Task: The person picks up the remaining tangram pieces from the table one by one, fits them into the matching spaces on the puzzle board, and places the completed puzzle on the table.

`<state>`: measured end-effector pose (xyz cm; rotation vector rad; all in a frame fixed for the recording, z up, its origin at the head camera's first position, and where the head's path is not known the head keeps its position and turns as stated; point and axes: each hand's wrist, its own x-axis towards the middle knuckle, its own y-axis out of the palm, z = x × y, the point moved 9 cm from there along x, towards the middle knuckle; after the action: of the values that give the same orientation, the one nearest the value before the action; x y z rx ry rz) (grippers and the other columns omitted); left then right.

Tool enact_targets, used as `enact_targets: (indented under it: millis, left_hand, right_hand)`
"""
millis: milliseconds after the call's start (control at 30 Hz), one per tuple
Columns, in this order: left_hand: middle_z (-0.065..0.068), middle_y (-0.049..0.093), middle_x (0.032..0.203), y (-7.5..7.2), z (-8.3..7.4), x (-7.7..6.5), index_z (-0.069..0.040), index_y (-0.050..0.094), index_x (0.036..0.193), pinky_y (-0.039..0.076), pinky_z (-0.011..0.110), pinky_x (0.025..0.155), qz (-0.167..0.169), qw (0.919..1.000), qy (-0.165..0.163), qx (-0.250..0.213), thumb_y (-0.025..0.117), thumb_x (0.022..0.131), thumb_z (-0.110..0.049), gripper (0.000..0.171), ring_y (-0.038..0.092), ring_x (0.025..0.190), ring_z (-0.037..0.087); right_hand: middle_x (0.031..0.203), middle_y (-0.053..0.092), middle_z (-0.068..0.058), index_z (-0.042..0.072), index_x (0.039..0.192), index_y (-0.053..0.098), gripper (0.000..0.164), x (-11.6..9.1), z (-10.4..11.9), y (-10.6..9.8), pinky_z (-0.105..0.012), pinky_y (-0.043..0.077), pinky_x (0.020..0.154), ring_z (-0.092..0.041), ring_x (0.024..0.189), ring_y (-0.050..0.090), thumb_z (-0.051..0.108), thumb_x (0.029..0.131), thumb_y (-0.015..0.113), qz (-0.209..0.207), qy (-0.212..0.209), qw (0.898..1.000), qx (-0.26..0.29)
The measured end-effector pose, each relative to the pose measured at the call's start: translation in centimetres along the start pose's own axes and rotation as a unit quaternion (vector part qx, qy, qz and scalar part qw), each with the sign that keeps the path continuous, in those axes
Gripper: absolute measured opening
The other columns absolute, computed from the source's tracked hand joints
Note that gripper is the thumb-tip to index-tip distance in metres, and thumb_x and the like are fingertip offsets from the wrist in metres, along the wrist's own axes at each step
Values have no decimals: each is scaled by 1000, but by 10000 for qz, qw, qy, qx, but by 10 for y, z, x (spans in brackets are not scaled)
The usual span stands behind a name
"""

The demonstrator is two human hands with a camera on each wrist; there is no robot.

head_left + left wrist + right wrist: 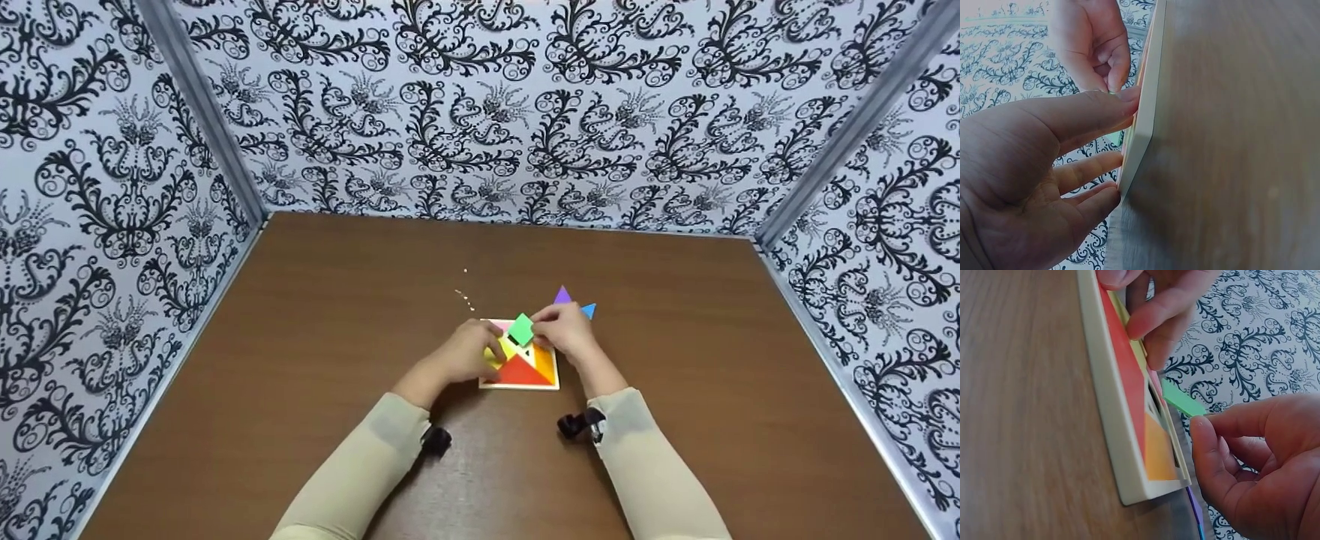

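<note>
My right hand (566, 330) pinches a green square tangram piece (520, 330) by one corner, thumb against forefinger. The piece is tilted over the far part of a cream tangram tray (517, 387), as the right wrist view also shows. My left hand (466, 351) is at the tray's left side, its spread fingertips resting on the pieces and the edge. In the tray lie a red triangle (517, 373), an orange piece (546, 363), a yellow piece (1137, 351) and a pink piece (1154, 377). Bare tray bottom with dark marks shows near the middle.
Just beyond my right hand lie a purple triangle (562, 295) and a blue piece (590, 310), partly hidden by it. Small white specks (466, 298) dot the brown table (360, 300) behind the tray. Patterned walls (480, 112) enclose the table at the back and sides.
</note>
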<state>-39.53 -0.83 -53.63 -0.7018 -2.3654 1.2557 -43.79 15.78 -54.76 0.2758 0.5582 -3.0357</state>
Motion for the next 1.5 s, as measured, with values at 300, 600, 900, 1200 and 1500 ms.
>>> enact_targets:
  millis: [300,600,900,1200,1500]
  left_hand:
    - [16,72,132,0,-1,0,-9,87,93,45,50,113,-20,10000,-27,1,91,75,-16,20,61,127,36]
    - [17,74,129,-1,2,-4,-9,87,92,46,53,112,-75,9999,5,-117,92,73,-14,20,62,127,37]
    - [17,75,128,0,1,-3,-9,87,90,45,55,112,-116,9998,84,-137,92,73,-15,19,62,127,39]
    - [16,74,130,-3,2,-1,-10,87,94,43,53,114,-88,9998,17,-205,94,72,-16,23,60,130,36]
    - [16,73,132,-2,3,-2,-6,84,99,45,53,113,-137,9996,-82,-218,95,72,-17,31,60,129,39]
  right_hand:
    - [100,75,-19,-5,106,79,17,-2,-3,2,-27,64,68,-16,71,71,0,90,75,49,114,9999,2]
    - [102,75,-21,-5,101,81,13,-3,-5,12,-26,63,65,-17,67,70,-2,89,76,80,102,9999,-90]
    - [95,75,-17,-2,98,81,11,-3,-7,11,-26,62,62,-17,66,69,-2,87,77,-4,3,9992,-406]
    - [81,75,-9,1,88,82,10,0,3,8,-21,56,57,-11,57,63,0,81,75,-152,-481,9934,-1032]
    - [85,77,-11,1,93,82,9,-1,0,10,-22,56,59,-12,61,65,2,85,77,-84,-407,9919,-1202]
